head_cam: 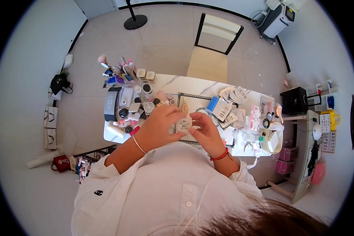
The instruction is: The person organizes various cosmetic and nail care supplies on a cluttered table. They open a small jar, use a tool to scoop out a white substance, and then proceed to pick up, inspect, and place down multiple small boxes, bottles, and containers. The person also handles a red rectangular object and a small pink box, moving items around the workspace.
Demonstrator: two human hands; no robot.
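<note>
Between both hands, over the near part of the table, a small square cream gel polish case [183,125] is held with its printed face up. My left hand [157,126], with a pale bracelet at the wrist, grips its left side by thumb and fingers. On its right side are the thumb and fingers of my right hand [205,132], which wears a red cord. Beneath lies a dotted mat [194,101] with a black lace border. A pale nail practice hand or finger shape [184,106] is partly hidden just beyond the case.
Left on the marble-look table [171,81] are a black and white nail lamp [111,103], jars [147,88] and a brush holder. At right lie nail-tip cards [222,109], a blue roll [213,103] and a cream basket [278,147]. A chair [208,63] stands across the table.
</note>
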